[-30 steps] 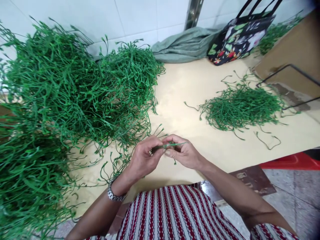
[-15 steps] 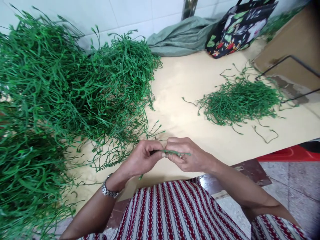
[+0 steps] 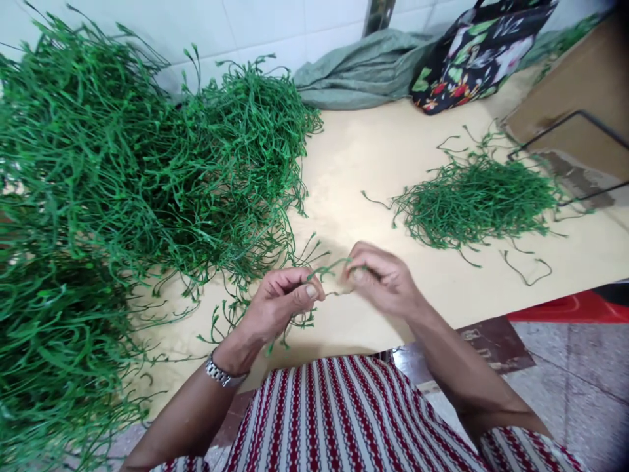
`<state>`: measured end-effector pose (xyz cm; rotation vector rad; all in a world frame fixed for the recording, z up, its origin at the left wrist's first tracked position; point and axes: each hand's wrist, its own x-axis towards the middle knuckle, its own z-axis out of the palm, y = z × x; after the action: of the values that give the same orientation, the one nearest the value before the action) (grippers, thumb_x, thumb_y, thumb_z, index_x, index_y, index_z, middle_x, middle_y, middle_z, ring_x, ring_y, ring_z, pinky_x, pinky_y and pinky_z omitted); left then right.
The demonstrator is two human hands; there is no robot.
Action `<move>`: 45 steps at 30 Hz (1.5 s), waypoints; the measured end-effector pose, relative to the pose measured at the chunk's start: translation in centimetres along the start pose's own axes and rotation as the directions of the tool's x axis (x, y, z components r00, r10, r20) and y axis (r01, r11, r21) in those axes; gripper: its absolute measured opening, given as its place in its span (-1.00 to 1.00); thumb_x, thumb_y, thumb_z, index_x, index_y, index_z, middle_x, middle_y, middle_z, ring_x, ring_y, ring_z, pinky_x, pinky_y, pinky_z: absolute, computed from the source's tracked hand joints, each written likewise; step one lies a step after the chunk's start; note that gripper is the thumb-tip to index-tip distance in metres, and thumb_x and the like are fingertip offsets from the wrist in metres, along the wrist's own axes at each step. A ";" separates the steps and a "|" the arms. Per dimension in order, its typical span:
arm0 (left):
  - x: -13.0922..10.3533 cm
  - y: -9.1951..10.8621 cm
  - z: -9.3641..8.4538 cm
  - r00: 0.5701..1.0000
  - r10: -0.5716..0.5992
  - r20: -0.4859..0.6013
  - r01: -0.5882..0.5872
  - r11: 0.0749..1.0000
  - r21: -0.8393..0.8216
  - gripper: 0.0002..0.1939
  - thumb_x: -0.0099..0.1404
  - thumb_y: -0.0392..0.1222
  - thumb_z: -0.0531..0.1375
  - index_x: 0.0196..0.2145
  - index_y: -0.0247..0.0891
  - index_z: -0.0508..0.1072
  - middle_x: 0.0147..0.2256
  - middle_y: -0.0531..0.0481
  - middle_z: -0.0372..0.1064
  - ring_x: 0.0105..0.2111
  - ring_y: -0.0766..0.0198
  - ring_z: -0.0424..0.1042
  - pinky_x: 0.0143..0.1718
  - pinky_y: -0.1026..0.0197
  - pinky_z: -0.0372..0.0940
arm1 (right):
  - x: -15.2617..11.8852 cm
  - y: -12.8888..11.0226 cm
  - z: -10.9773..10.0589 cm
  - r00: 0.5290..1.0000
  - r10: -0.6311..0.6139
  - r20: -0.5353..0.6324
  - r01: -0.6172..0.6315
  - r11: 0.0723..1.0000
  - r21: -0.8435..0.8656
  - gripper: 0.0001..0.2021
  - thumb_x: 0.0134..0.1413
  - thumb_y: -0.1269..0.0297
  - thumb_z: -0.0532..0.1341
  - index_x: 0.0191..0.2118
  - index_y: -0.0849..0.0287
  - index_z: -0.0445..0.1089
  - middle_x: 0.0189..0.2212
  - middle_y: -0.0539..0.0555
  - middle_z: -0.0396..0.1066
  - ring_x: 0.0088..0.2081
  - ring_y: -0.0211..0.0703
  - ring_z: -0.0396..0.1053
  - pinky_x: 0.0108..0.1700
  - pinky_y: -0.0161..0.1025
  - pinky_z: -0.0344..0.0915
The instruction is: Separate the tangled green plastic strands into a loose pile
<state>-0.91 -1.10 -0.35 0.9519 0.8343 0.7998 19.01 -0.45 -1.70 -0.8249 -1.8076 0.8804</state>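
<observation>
Thin green plastic-looking stems (image 3: 330, 267) stretch between my two hands over the near edge of the table. My left hand (image 3: 282, 301), with a metal watch on its wrist, pinches them between thumb and fingers; several forked tips poke out below it. My right hand (image 3: 381, 278) is closed on the other end, its fingertips slightly blurred. To the left rises a large heap of the same green stems (image 3: 147, 164). A smaller pile of stems (image 3: 484, 200) lies on the right of the table.
A cream-coloured tabletop (image 3: 344, 177) runs under everything. Along the back wall lie a grey-green cloth (image 3: 363, 72) and a black floral bag (image 3: 472, 62). A cardboard box (image 3: 574, 98) and a bent black metal frame (image 3: 580, 113) stand at the right. Something red (image 3: 560, 308) shows below the table's edge.
My hands have drawn apart from touching, the right one moving slightly up and to the right. The stems now span the gap between them, and more tips show under my left hand.
</observation>
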 end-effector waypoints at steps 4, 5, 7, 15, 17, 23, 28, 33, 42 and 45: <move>0.4 0.5 -0.1 0.996 -0.073 -0.044 0.069 0.993 -0.094 -0.86 -0.05 -0.25 0.24 -0.48 -0.37 0.50 -0.49 -0.04 0.35 -0.54 0.38 0.25 -0.51 0.32 0.16 | 0.6 2.8 -6.5 0.957 -0.089 -0.275 -0.148 0.667 -0.730 -0.81 0.14 0.31 0.02 -0.38 0.22 0.33 -0.38 0.15 0.31 -0.26 -0.13 0.26 -0.23 -0.19 0.20; 0.5 0.5 -0.1 0.994 -0.088 -0.057 0.083 0.992 -0.092 -0.87 -0.06 -0.28 0.22 -0.48 -0.37 0.50 -0.49 -0.04 0.36 -0.54 0.37 0.26 -0.51 0.32 0.17 | 0.6 3.6 -8.2 0.939 -0.103 -0.328 -0.227 0.529 -0.817 -0.79 0.15 0.31 0.00 -0.34 0.23 0.35 -0.36 0.18 0.32 -0.24 -0.10 0.26 -0.20 -0.16 0.18; 0.6 0.5 0.1 0.992 -0.083 -0.095 0.077 0.995 -0.070 -0.86 -0.05 -0.31 0.19 -0.45 -0.36 0.49 -0.48 -0.03 0.36 -0.54 0.38 0.27 -0.52 0.32 0.19 | 0.4 5.6 -11.1 0.922 -0.070 -0.381 -0.347 0.290 -0.892 -0.77 0.15 0.30 0.00 -0.25 0.25 0.37 -0.29 0.23 0.36 -0.18 -0.01 0.26 -0.11 -0.04 0.12; 1.0 0.1 0.9 0.974 0.045 -0.223 -0.015 0.991 0.135 -0.94 0.01 -0.32 0.20 -0.48 -0.34 0.39 -0.56 0.10 0.27 -0.58 0.42 0.30 -0.48 0.33 0.21 | -0.6 8.6 -14.7 0.943 0.158 -0.291 -0.327 0.305 -0.894 -0.61 0.08 0.12 0.14 0.00 0.20 0.30 -0.06 0.32 0.33 -0.03 0.14 0.24 0.07 0.19 -0.14; 1.1 0.2 0.9 0.963 0.057 -0.262 -0.021 0.990 0.138 -0.95 -0.01 -0.34 0.21 -0.50 -0.33 0.38 -0.56 0.10 0.27 -0.57 0.42 0.29 -0.48 0.34 0.19 | -0.3 6.5 -14.3 0.950 0.071 -0.303 -0.309 0.333 -0.891 -0.61 0.07 0.17 0.16 0.01 0.19 0.29 -0.06 0.31 0.33 -0.02 0.18 0.24 0.07 0.20 -0.11; 1.4 0.2 1.2 0.948 0.113 -0.297 -0.071 0.987 0.147 -0.94 -0.05 -0.39 0.24 -0.55 -0.34 0.42 -0.57 0.12 0.26 -0.58 0.47 0.16 -0.55 0.38 0.05 | 1.2 0.0 -6.4 0.993 0.018 -0.117 -0.070 0.887 -0.457 -0.86 0.11 0.29 0.14 -0.25 0.17 0.40 -0.34 0.11 0.41 -0.27 -0.14 0.37 -0.23 -0.16 0.31; 1.2 -0.4 1.5 0.940 0.191 -0.283 -0.156 0.978 0.139 -0.94 -0.01 -0.38 0.25 -0.52 -0.30 0.45 -0.54 0.10 0.29 -0.53 0.44 0.20 -0.49 0.37 0.10 | 1.5 0.1 1.0 0.988 0.039 0.152 -0.032 0.998 -0.053 -0.81 0.09 0.29 0.17 -0.17 0.23 0.33 -0.26 0.12 0.37 -0.22 -0.24 0.34 -0.19 -0.24 0.32; 1.1 -0.9 1.6 0.893 0.327 -0.308 -0.279 0.941 0.191 -0.91 -0.05 -0.40 0.28 -0.54 -0.28 0.46 -0.49 0.08 0.22 -0.45 0.39 0.22 -0.45 0.35 0.13 | 0.7 1.1 2.4 0.998 0.031 0.061 -0.036 0.996 0.083 -0.91 0.08 0.34 0.17 -0.27 0.21 0.31 -0.38 0.05 0.34 -0.34 -0.30 0.32 -0.28 -0.31 0.30; 0.8 0.3 1.9 0.963 0.185 -0.196 -0.116 0.942 0.315 -0.93 0.04 -0.32 0.20 -0.54 -0.32 0.34 -0.58 0.10 0.18 -0.55 0.42 0.13 -0.52 0.35 0.06 | 0.4 0.4 1.7 0.989 -0.048 0.142 0.062 0.993 -0.096 -0.96 0.13 0.35 0.09 -0.32 0.19 0.24 -0.42 0.04 0.31 -0.37 -0.27 0.28 -0.32 -0.31 0.25; 0.8 0.6 1.7 0.987 0.120 -0.111 -0.078 0.942 0.327 -0.89 0.06 -0.27 0.20 -0.50 -0.32 0.30 -0.56 0.11 0.15 -0.54 0.42 0.12 -0.51 0.35 0.06 | 0.1 0.1 1.7 0.995 -0.023 0.097 0.033 0.994 -0.103 -0.94 0.13 0.32 0.10 -0.33 0.19 0.24 -0.45 0.02 0.31 -0.41 -0.29 0.29 -0.37 -0.34 0.25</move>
<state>0.76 -0.85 0.53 1.2495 1.0580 0.8337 17.41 -0.70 -2.33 -0.8331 -1.9580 0.8248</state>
